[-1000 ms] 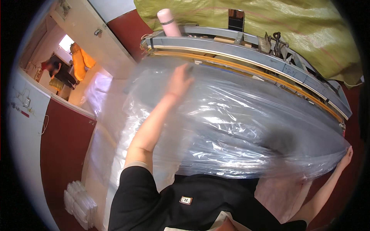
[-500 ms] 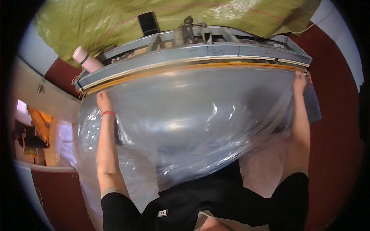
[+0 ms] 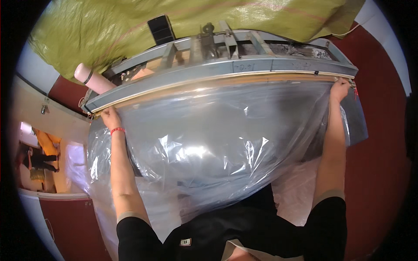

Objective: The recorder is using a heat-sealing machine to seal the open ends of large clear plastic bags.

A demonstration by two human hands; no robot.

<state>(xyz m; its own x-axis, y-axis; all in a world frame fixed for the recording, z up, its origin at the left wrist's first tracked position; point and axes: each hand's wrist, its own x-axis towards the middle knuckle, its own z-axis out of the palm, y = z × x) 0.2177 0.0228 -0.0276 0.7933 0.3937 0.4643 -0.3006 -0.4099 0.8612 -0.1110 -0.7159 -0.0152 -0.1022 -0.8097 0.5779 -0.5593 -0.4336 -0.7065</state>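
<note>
Clear plastic sheet (image 3: 209, 143) drapes from the grey metal frame (image 3: 226, 71); left hand (image 3: 111, 118) and right hand (image 3: 339, 89) fingers pinch its 2 top corners.

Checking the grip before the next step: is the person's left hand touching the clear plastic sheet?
Touching. The head view shows the left hand pinching the top corner of the clear plastic sheet against the grey metal machine bar; no gap shows.

Film (image 3: 209, 148) hides the bench (image 3: 226, 69) top under it. Both hands' fingers tucked at bench far corners, grip unclear. Left-edge figure (image 3: 37, 158) too small.
</note>
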